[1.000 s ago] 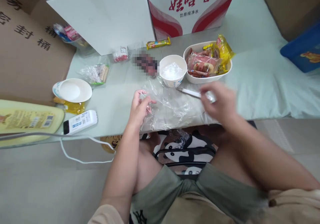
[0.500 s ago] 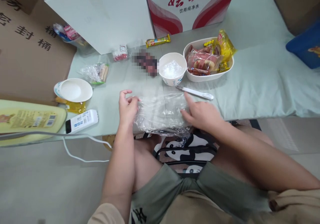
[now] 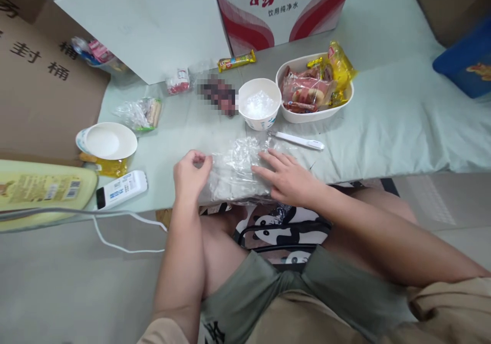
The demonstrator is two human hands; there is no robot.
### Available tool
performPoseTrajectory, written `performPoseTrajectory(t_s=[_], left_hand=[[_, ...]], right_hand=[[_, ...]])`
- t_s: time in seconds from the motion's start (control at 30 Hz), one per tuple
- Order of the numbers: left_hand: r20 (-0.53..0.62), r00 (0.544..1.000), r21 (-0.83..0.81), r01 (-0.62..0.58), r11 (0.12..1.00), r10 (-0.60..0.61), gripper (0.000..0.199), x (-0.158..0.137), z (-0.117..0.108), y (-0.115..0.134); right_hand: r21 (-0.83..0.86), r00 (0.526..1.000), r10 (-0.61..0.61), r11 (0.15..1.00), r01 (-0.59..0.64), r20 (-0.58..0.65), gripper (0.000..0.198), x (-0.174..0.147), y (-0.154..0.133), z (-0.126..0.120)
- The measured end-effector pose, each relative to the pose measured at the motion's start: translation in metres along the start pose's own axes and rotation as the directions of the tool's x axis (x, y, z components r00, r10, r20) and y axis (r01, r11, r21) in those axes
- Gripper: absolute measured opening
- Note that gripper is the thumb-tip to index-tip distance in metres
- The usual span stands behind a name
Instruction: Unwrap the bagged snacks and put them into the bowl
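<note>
Clear plastic film lies crumpled between the two hands, along the near edge of the pale green cloth-covered surface. At its left edge, the left hand has thumb and fingers curled toward each other; whether they pinch the film, I cannot tell. The right hand is spread open, palm down, its fingers resting on the film's right part and gripping nothing. Just beyond the right hand lies a white utility knife; farther out stand a round paper bowl with crumpled clear plastic inside and, next to it, an oval white bowl filled with wrapped snacks. Left of the left hand, a white handheld device lies near a tilted paper bowl.
</note>
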State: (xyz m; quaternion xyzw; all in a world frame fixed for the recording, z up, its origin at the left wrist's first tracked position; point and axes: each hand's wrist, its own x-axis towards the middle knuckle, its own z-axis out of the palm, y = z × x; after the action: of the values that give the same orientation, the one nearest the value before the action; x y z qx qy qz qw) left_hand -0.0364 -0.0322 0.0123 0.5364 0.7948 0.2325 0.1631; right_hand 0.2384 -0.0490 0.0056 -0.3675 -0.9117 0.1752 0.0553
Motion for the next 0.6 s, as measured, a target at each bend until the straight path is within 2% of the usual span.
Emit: performPoseTrajectory(t_s=[0.03, 0.1, 0.17, 0.23, 0.27, 0.3, 0.33, 0.4, 0.43, 0.47, 0.53, 0.57, 0.6], left_hand=[[-0.014, 0.999, 0.006, -0.044, 0.999, 0.044, 0.022, 0.001, -0.001, -0.001], [-0.021, 0.980, -0.003, -0.200, 0.980, 0.200, 0.043, 0.001, -0.002, -0.002], [0.048, 0.915, -0.012, -0.399, 0.917, 0.399, 0.053, -0.002, -0.003, -0.001], [0.182, 0.835, -0.051, -0.519, 0.853, 0.519, 0.038, -0.005, -0.002, 0.001], [0.239, 0.813, -0.087, -0.526, 0.846, 0.530, 0.026, -0.007, -0.001, 0.003], [0.273, 0.816, -0.131, -0.493, 0.860, 0.509, 0.016, -0.008, 0.001, 0.006], [0.281, 0.844, -0.185, -0.420, 0.889, 0.457, 0.010, -0.008, 0.003, 0.009], [0.247, 0.935, -0.350, -0.160, 0.923, 0.255, 0.012, -0.004, 0.006, 0.016], [0.241, 0.964, -0.447, 0.004, 0.894, 0.116, 0.014, -0.001, 0.008, 0.018], [0.255, 0.967, -0.535, 0.160, 0.830, -0.022, 0.014, 0.003, 0.010, 0.021], [0.314, 0.923, -0.635, 0.380, 0.673, -0.224, 0.014, 0.012, 0.012, 0.023], [0.323, 0.904, -0.655, 0.428, 0.623, -0.281, 0.013, 0.015, 0.013, 0.022], [0.288, 0.905, -0.673, 0.423, 0.607, -0.312, 0.014, 0.017, 0.013, 0.021]], right_hand=[[0.015, 0.998, -0.021, 1.000, 0.020, 0.059, 0.073, 0.000, 0.001, 0.000], [0.048, 0.986, -0.072, 0.997, 0.065, 0.150, 0.077, 0.000, 0.003, -0.001], [0.074, 0.975, -0.106, 0.993, 0.093, 0.194, 0.072, -0.001, 0.004, -0.004], [0.089, 0.972, -0.118, 0.991, 0.101, 0.205, 0.065, -0.002, 0.005, -0.006], [0.092, 0.972, -0.123, 0.990, 0.106, 0.200, 0.060, -0.002, 0.005, -0.007], [0.092, 0.974, -0.126, 0.990, 0.110, 0.188, 0.052, -0.002, 0.005, -0.008], [0.090, 0.978, -0.124, 0.990, 0.110, 0.170, 0.043, -0.002, 0.006, -0.009], [0.087, 0.986, -0.111, 0.991, 0.100, 0.123, 0.032, -0.002, 0.008, -0.009], [0.087, 0.990, -0.102, 0.992, 0.094, 0.099, 0.034, -0.002, 0.009, -0.009], [0.087, 0.992, -0.096, 0.992, 0.089, 0.080, 0.037, -0.001, 0.011, -0.008], [0.086, 0.995, -0.086, 0.993, 0.081, 0.056, 0.036, -0.001, 0.016, -0.007], [0.084, 0.996, -0.081, 0.994, 0.077, 0.048, 0.032, 0.000, 0.018, -0.005], [0.080, 0.997, -0.073, 0.994, 0.069, 0.040, 0.029, 0.000, 0.020, -0.004]])
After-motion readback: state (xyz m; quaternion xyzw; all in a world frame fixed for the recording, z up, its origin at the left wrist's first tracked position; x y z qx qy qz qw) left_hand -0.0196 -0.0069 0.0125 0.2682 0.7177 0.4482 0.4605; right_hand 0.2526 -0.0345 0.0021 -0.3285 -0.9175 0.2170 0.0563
